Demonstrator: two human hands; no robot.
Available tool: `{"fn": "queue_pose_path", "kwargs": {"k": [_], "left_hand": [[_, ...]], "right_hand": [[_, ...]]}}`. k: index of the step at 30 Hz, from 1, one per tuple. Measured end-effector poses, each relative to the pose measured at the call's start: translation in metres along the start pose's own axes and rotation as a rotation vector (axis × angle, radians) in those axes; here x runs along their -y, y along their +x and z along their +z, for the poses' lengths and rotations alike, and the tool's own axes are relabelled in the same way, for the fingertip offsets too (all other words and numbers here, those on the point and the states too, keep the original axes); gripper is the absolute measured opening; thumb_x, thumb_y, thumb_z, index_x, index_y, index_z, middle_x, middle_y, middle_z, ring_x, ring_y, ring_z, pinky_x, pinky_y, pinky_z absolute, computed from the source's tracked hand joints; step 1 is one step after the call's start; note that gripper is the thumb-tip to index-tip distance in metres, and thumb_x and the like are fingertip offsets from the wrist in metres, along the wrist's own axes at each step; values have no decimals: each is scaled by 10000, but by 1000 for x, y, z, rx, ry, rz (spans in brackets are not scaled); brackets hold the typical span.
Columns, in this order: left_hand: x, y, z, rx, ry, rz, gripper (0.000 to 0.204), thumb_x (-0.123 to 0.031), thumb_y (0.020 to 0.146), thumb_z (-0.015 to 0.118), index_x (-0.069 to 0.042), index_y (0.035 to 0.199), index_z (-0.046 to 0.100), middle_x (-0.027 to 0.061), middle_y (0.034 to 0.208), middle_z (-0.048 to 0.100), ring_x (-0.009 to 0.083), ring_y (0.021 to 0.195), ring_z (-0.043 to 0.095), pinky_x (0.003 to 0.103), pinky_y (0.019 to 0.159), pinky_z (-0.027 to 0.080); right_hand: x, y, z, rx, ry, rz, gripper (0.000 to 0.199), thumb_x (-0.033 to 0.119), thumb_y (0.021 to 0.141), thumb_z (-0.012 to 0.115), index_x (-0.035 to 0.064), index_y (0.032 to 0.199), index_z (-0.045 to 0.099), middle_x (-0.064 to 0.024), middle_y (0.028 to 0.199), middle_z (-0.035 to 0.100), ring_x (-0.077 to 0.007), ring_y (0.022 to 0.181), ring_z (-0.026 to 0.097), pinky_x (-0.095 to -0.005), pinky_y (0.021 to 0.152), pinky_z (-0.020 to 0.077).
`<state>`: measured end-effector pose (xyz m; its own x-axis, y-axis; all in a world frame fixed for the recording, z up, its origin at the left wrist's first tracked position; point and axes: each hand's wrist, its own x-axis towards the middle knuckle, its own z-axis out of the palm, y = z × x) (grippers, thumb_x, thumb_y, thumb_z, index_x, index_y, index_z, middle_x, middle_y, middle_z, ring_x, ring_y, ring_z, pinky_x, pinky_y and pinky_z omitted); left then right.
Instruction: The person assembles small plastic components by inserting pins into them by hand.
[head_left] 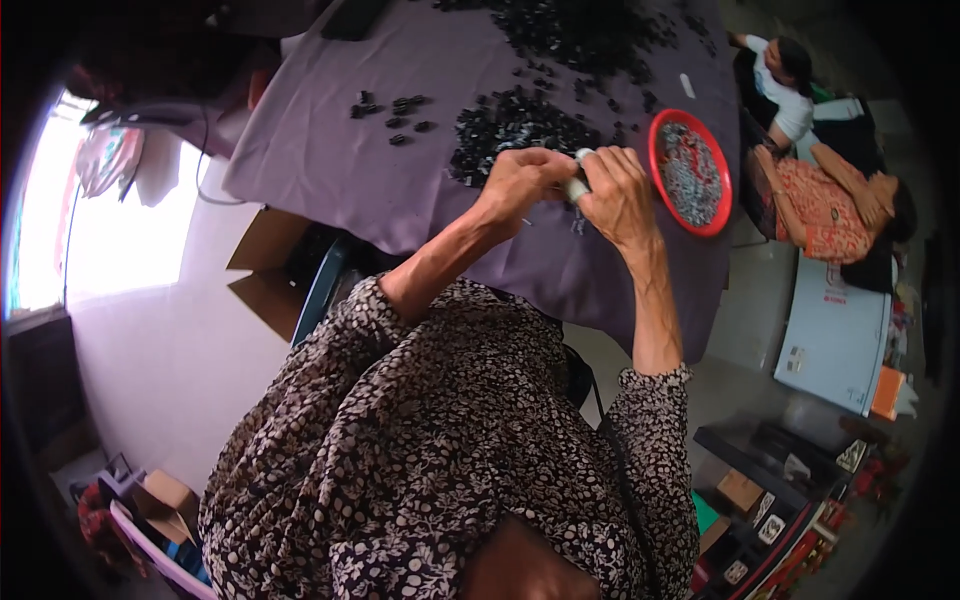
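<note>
Both my hands meet above the near edge of the cloth-covered table, fingertips close together. My left hand is closed in a pinch, and what lies between its fingers is too small to make out. White wrapping covers the thumb and a finger of my right hand, which is also closed; anything it grips is hidden. Just beyond my fingers lies a pile of small black parts. To the right of my right hand stands a red basin holding many small silvery-grey pieces.
A purple cloth drapes over the table. A larger heap of black parts lies at the far side, and several loose ones at the left. Two people are at the right. An open cardboard box is below the table's left edge.
</note>
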<state>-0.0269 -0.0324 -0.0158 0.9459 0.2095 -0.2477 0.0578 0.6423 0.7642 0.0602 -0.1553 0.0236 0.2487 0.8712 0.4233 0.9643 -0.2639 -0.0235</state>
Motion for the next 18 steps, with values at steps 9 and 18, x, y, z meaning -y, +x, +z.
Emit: {"fn": "queue_pose_path", "kwargs": {"k": [9, 18], "left_hand": [[7, -1, 2, 24, 204, 5, 134, -128, 787, 626, 1, 803, 662, 63, 751, 635, 107, 656, 545, 233, 609, 423], [11, -7, -2, 140, 381, -4, 139, -123, 775, 632, 13, 785, 660, 63, 732, 626, 119, 677, 571, 261, 635, 475]], "right_hand": [[9, -9, -4, 57, -37, 15, 186, 175, 753, 614, 45, 732, 483, -93, 686, 514, -258, 670, 518, -369, 635, 394], [8, -25, -2, 92, 16, -17, 279, 224, 744, 642, 49, 652, 444, -91, 623, 485, -259, 597, 487, -370, 581, 374]]}}
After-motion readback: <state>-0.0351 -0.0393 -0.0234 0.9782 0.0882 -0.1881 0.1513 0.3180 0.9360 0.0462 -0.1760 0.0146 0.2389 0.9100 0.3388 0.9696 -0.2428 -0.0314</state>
